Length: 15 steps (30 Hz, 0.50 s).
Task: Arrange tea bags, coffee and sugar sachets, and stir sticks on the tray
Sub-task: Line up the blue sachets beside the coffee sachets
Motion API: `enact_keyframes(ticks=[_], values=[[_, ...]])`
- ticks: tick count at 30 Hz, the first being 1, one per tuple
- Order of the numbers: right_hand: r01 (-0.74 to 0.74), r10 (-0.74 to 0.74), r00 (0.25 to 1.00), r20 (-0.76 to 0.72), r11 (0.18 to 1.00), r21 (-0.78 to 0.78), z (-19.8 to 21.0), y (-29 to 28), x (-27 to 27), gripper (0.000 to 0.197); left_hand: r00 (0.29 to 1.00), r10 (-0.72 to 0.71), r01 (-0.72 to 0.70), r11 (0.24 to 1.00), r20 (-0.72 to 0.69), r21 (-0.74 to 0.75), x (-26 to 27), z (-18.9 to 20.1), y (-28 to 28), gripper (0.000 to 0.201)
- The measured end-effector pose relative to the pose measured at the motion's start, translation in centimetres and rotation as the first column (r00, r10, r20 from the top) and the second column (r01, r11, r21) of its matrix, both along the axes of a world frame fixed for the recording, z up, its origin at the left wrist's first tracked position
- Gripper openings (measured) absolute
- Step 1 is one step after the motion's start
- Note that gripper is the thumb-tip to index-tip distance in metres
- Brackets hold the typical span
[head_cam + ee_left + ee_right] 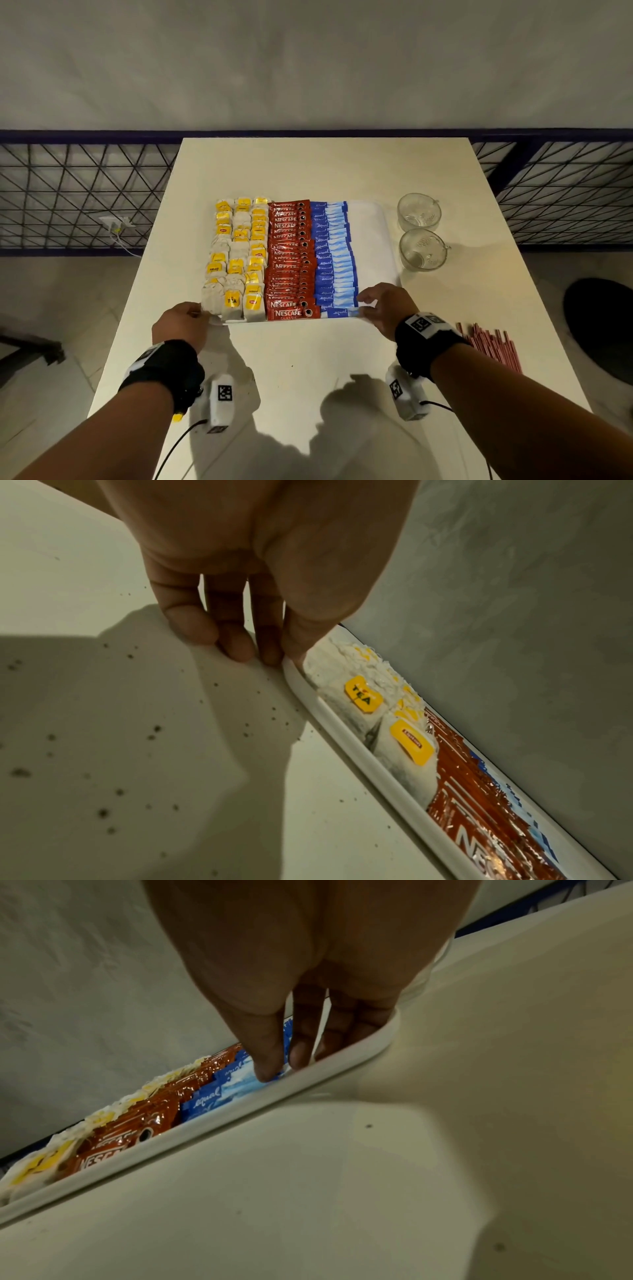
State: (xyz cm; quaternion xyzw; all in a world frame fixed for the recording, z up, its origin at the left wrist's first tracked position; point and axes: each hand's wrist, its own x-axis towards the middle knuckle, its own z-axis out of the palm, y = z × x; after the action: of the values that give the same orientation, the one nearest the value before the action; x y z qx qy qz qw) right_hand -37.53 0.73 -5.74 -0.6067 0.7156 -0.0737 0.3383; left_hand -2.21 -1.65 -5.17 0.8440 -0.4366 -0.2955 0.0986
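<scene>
A white tray (370,240) lies mid-table. It holds tea bags (236,260) with yellow tags on the left, red coffee sachets (291,260) in the middle and blue sugar sachets (334,257) to their right; its right strip is bare. Red stir sticks (489,346) lie on the table at the near right. My left hand (277,658) pinches the tray's near-left corner rim (342,739), thumb inside, fingers outside. My right hand (281,1066) pinches the light end of the nearest blue sachet (236,1085) with thumb and forefinger, just inside the near rim (240,1121).
Two glass cups (418,211) (423,249) stand right of the tray. The cream table (308,359) has bare surface in front of and behind the tray. A dark mesh railing (85,192) runs behind the table on both sides.
</scene>
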Motion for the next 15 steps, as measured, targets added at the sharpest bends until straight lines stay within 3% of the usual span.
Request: enact_keyframes(ticks=[4,9,15], values=[[-0.083,0.086,0.993,-0.078,0.995,0.052,0.2,-0.6,0.4,0.022,1.000,0.002,-0.002,1.000,0.003,0.003,0.0,-0.1,-0.1,0.025],[-0.023,0.031,0.996,-0.087,0.996,0.091,0.2,-1.1,0.6,0.008,1.000,0.004,-0.004,1.000,0.011,0.005,0.1,-0.3,-0.2,0.022],[-0.056,0.062,0.996,-0.059,0.993,0.104,1.0,-1.8,0.8,0.025,1.000,0.005,-0.005,1.000,0.013,0.016,0.4,-0.7,-0.3,0.023]])
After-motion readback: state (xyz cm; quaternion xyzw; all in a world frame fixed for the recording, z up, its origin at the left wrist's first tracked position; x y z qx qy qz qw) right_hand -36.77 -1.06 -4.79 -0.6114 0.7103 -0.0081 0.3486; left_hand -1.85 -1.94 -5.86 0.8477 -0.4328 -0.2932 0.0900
